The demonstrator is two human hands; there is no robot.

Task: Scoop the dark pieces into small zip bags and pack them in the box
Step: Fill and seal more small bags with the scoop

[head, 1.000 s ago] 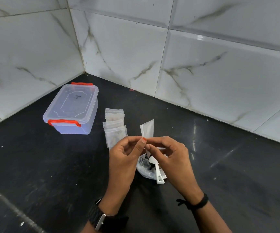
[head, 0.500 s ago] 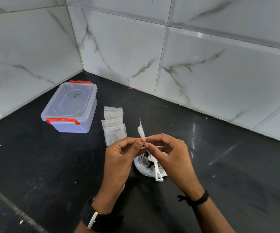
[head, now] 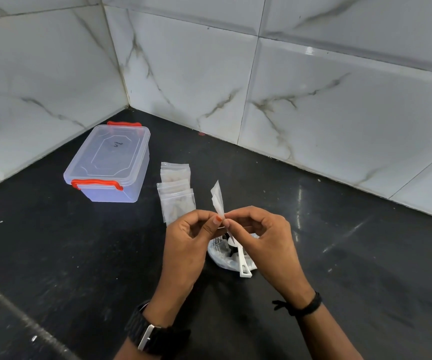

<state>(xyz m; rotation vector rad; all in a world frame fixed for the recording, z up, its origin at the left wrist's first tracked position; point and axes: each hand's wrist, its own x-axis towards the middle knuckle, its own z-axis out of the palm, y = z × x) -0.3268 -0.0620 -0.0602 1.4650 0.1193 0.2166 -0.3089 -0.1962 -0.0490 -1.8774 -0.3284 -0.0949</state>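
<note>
Turning edge-on since 1 second ago, the small zip bag [head: 218, 201] is standing upright, pinched between the left hand [head: 189, 237] and right hand [head: 264, 237] above the tabletop [head: 365, 255]. Both thumbs should be rubbing its mouth apart before scooping.

We find the stack of zip bags [head: 176, 193] just right of the box [head: 111, 162]; right of the box and nearer us, the scoop [head: 242, 258] rests in the pouch [head: 222, 255].
</note>
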